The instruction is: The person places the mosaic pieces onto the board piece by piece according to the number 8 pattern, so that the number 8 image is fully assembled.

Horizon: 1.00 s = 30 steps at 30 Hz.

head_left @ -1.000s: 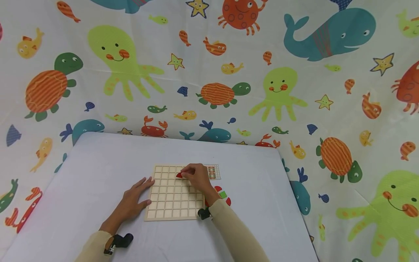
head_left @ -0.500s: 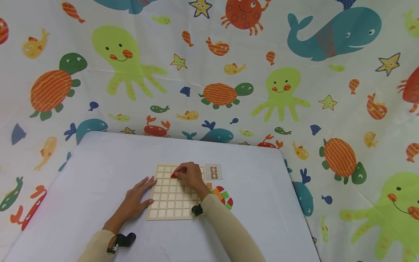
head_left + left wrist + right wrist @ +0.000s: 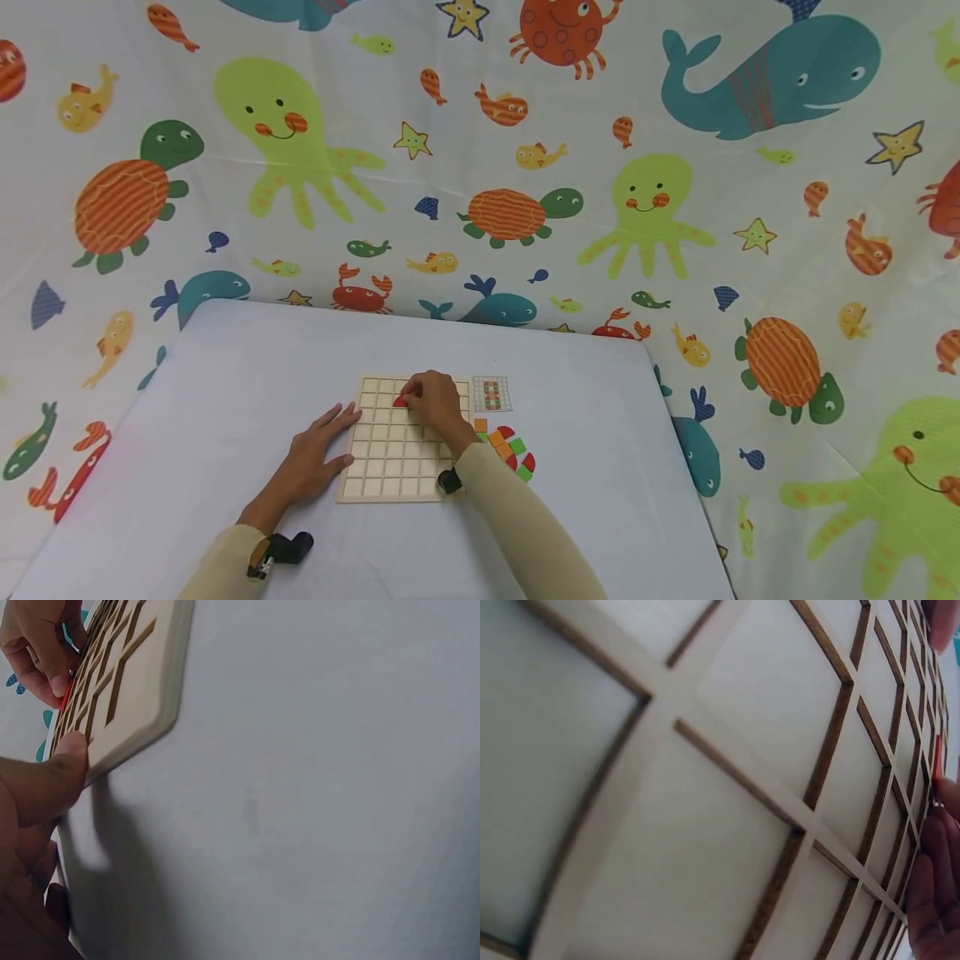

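A wooden grid board [image 3: 375,468] with square recesses lies on the white table. My right hand [image 3: 437,407] pinches a red quarter-round piece [image 3: 400,401] over the upper middle cells of the board. In the left wrist view the red piece [image 3: 66,694] is at the board's surface; whether it sits down in a cell I cannot tell. My left hand [image 3: 309,457] lies at the board's left edge with fingers spread, its fingertips and thumb touching the rim. The right wrist view shows the board's cells [image 3: 682,862] up close, with part of the red piece [image 3: 938,754] at its right edge.
Right of the board lie several loose pieces: orange squares [image 3: 481,426], green squares [image 3: 517,446] and red rounded ones [image 3: 528,462]. Above them rests a small gridded pattern card [image 3: 492,394]. A sea-animal curtain [image 3: 495,167] hangs behind the white table [image 3: 600,500].
My right hand has moved a little left over the board with the red piece, then nearly stopped. More of the loose pieces show beside the forearm. The left hand stays at the rim.
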{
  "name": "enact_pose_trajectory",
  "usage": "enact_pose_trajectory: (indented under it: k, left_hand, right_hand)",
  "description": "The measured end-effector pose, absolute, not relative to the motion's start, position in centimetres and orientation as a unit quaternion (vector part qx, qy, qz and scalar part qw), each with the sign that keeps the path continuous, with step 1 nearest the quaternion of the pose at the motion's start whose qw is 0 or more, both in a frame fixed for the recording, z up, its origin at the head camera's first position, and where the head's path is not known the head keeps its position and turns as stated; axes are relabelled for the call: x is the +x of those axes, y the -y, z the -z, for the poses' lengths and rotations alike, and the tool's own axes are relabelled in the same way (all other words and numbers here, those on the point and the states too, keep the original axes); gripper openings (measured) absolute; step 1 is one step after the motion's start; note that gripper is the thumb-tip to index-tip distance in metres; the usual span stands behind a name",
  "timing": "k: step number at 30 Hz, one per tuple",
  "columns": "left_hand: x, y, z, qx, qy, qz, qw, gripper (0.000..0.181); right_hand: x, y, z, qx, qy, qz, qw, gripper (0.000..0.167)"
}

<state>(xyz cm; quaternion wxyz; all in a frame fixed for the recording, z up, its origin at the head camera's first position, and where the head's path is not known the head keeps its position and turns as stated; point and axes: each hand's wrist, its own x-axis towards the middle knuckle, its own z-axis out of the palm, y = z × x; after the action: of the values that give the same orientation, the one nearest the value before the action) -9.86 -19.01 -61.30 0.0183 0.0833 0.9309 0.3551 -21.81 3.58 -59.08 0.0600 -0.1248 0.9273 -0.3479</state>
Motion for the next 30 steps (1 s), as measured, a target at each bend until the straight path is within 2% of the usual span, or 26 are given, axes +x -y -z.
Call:
enact_pose_trajectory:
  k: [6, 12, 30]
  left_hand:
    - [-9.9, 18.9, 61.5, 0.082, -0.931, -0.355, 0.024, 0.078]
    - [-10.0, 19.0, 61.6, 0.079, -0.931, -0.356, 0.026, 0.078]
    - [-10.1, 19.2, 61.4, 0.083, -0.928, -0.361, 0.028, 0.077]
  right_hand:
    - [-21.3, -4.4, 59.1, -0.148, -0.913, 0.377, 0.045, 0.005]
    - [-20.9, -6.6, 59.1, -0.156, -0.893, 0.423, 0.021, 0.011]
    - [-19.2, -15.6, 58.4, -0.019, -0.89, 0.456, 0.023, 0.013]
